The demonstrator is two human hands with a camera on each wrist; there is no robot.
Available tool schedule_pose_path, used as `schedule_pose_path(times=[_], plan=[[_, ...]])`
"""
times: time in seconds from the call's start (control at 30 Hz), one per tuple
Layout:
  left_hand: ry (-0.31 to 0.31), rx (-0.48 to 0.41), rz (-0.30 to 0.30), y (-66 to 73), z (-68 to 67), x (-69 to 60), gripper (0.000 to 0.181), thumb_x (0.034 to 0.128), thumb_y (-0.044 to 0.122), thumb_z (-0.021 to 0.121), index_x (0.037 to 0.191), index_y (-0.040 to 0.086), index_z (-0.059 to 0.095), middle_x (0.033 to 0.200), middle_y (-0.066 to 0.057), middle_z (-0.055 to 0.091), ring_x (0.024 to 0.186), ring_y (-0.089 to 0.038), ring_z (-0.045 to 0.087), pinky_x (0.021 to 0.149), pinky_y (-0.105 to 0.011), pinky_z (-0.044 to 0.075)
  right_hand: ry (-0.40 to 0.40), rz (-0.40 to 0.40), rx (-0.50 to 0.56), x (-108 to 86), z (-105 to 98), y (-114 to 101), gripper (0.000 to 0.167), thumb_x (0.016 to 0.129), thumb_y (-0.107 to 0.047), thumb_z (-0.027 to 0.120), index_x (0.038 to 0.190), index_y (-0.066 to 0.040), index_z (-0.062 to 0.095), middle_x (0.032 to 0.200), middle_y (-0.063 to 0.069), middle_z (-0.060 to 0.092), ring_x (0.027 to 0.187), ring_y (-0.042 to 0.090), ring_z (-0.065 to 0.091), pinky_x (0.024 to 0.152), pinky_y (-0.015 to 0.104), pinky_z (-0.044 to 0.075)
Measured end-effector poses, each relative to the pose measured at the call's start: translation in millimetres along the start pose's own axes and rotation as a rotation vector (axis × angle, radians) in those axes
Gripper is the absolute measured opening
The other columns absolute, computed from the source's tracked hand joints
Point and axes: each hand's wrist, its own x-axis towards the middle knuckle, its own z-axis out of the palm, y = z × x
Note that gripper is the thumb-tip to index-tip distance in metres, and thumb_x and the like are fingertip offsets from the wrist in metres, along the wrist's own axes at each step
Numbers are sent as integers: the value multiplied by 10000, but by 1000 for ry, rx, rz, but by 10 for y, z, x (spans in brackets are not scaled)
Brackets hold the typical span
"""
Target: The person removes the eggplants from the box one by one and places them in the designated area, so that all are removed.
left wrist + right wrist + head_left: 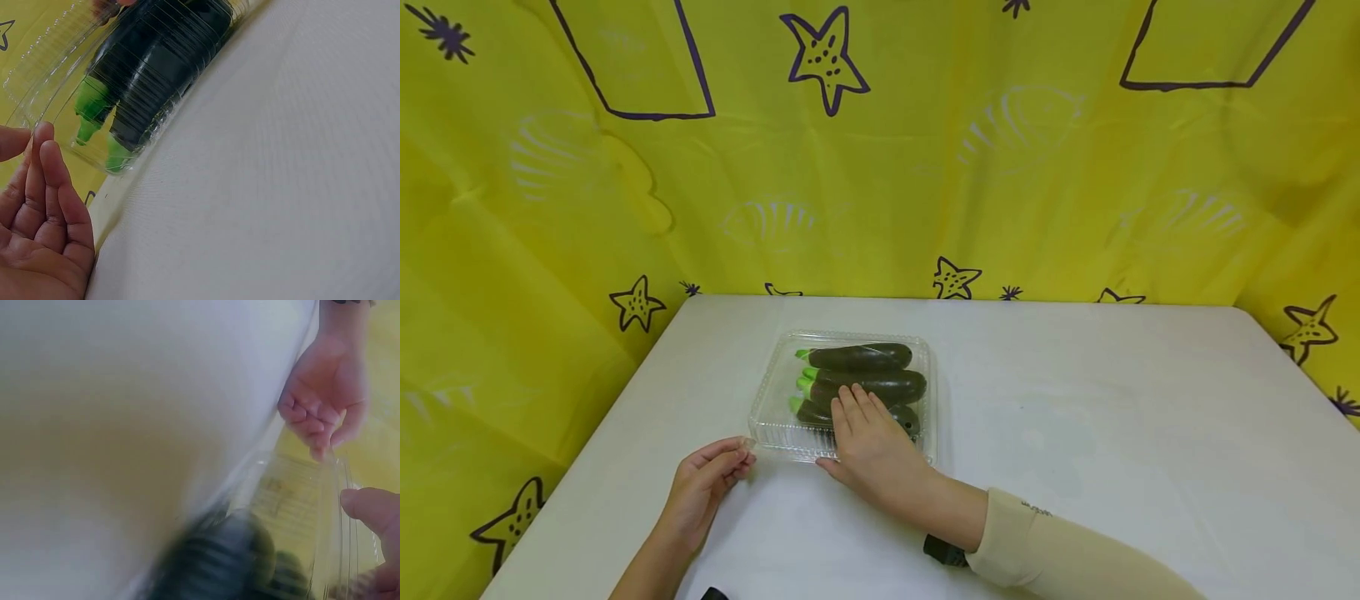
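A clear plastic box [775, 408] with a ridged rim lies on the white table, its lid over several dark eggplants [865, 358] with green stems. My left hand [703, 492] pinches the box's near left corner between thumb and fingers; the left wrist view shows this left hand [47, 219] at the rim beside the green stems [94, 103]. Flat on the lid rests my right hand [880, 458], fingers straight and thumb at the near edge. In the right wrist view, the right thumb [369, 509] lies by the rim, with the left hand [325, 394] beyond.
The white table [1075, 433] extends right of the box. Yellow cloth [880, 183] with drawn stars and fish hangs behind and at both sides. A small black object [945, 551] shows beneath the right forearm, and another dark one [714, 593] at the bottom edge.
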Motion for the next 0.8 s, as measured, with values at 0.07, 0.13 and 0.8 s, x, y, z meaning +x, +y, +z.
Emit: schedule_pose_path(times=[0.07, 0.13, 0.8], plan=[[1, 4, -1, 3, -3, -1, 299, 901, -66, 445, 877, 97, 694, 811, -15, 656, 760, -101, 628, 694, -213, 503, 7, -3, 20, -47, -5, 45, 695, 815, -529, 608, 1166, 70, 570, 1187, 219, 564, 1132, 314, 520, 946, 372, 412], [0, 2, -3, 0, 3, 2, 298, 900, -69, 445, 875, 96, 692, 814, -17, 656, 764, -103, 630, 698, -214, 504, 13, -12, 33, -97, -23, 91, 697, 810, -520, 620, 1160, 80, 570, 1186, 224, 562, 1132, 319, 519, 948, 370, 411], [124, 93, -83, 45, 91, -18, 177, 895, 7, 528, 858, 97, 675, 797, -20, 645, 745, -118, 616, 695, -226, 502, 55, -46, 58, -403, -96, 382, 746, 759, -511, 685, 1144, 118, 566, 1178, 244, 562, 1132, 330, 516, 949, 382, 408]])
